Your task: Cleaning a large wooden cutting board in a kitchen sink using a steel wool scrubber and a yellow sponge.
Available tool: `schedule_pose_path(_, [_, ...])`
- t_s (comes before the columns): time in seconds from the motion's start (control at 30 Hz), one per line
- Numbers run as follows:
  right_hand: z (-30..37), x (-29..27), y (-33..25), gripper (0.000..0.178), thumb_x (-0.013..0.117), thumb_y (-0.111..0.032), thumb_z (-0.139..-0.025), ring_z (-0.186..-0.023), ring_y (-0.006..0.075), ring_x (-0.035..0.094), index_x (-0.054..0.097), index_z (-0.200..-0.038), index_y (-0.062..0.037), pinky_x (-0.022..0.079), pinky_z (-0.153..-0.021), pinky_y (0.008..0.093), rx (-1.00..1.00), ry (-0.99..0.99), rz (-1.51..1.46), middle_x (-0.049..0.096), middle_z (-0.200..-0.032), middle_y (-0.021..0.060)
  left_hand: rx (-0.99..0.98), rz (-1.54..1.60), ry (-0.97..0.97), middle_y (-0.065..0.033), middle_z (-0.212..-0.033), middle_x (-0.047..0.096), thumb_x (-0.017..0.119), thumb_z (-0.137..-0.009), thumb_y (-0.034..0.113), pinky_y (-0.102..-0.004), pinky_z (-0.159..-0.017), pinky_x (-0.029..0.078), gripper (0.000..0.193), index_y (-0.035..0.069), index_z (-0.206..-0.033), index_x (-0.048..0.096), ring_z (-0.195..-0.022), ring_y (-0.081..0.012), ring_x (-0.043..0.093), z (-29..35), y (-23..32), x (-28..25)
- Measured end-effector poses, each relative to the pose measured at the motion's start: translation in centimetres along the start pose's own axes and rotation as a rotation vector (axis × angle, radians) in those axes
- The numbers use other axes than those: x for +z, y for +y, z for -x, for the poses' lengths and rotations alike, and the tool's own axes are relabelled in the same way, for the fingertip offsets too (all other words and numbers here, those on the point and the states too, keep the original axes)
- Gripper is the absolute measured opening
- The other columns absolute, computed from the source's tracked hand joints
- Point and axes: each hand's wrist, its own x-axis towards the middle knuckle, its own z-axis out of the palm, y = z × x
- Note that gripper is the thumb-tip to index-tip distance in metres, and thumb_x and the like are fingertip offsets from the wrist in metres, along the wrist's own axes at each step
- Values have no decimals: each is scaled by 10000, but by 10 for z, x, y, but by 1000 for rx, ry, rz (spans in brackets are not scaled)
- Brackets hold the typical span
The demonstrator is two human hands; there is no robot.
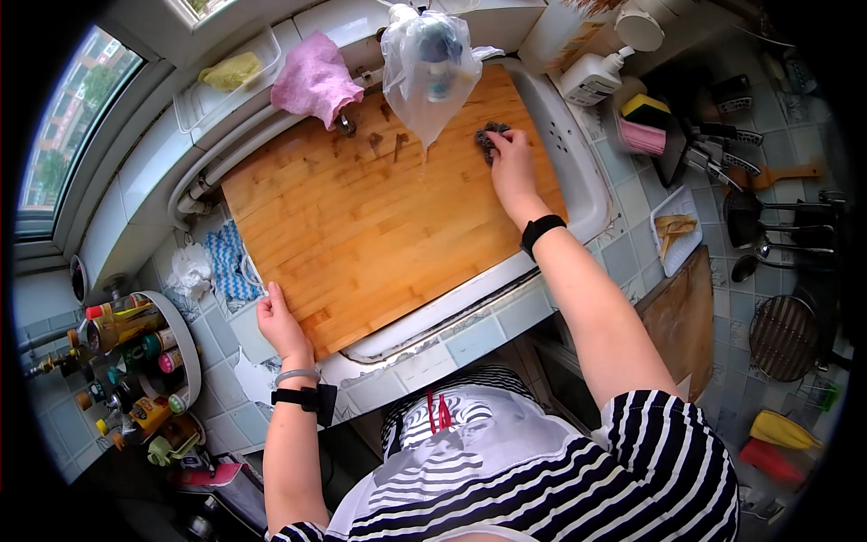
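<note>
A large wooden cutting board (388,253) lies across the white sink (585,172), tilted in view with its left end nearer me. My left hand (284,327) is closed on the board's near left edge, fingers partly hidden beneath it. Near the far right part of the board, my right hand (515,176) presses a dark grey steel wool scrubber (489,142) against the wood. Dark stains mark the far side of the board. Over that side hangs a clear plastic bag (428,86), its lower tip close to the surface.
A pink cloth (316,77) drapes over the tap area. Left are a blue-white striped cloth (229,262) and a rack of bottles (135,361). Right stand a pump bottle (591,79), sponges (644,135), a knife holder, hanging utensils and a small white tray (675,253).
</note>
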Motion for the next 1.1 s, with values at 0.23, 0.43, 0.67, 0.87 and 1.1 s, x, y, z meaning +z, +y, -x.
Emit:
schedule_pose_path(0.23, [18, 35, -68, 188, 535, -146, -960, -1032, 370, 539, 591, -1043, 13, 465, -860, 398, -37, -19, -106, 553, -1112, 213, -10, -28, 24, 34, -750, 514, 619, -972, 349, -244, -662, 390, 333, 92, -796, 500, -705, -75, 424, 3, 3, 7])
schedule_pose_path(0.43, [54, 18, -64, 232, 564, -101, -918, -1056, 351, 549, 666, -1125, -90, 476, -878, 418, -106, -189, -161, 562, -1145, 167, -15, -34, 17, 32, -759, 523, 616, -974, 352, -239, -662, 395, 329, 96, -800, 503, -710, -72, 433, -1, 1, 1])
schedule_pose_path(0.67, [33, -43, 40, 242, 544, 76, -838, -976, 376, 577, 618, -1051, -10, 497, -853, 442, 238, 18, 120, 537, -1129, 176, -17, -30, 10, 21, -779, 552, 610, -976, 362, -244, -683, 420, 328, 91, -814, 519, -730, -75, 464, 4, 8, 7])
schedule_pose_path(0.87, [92, 4, -82, 195, 544, 45, -823, -1015, 364, 536, 612, -984, -41, 467, -882, 424, -40, -212, -127, 541, -1092, 149, -27, -36, 1, 6, -807, 585, 606, -976, 364, -249, -707, 444, 332, 95, -806, 514, -749, -82, 499, 3, 7, 5])
schedule_pose_path(1.1, [49, -65, 81, 215, 548, 71, -803, -970, 384, 560, 616, -979, -32, 483, -858, 437, 211, -10, 178, 555, -1091, 169, -28, 7, -30, -4, -822, 600, 608, -975, 364, -253, -714, 457, 331, 95, -807, 516, -755, -86, 517, 2, 6, 6])
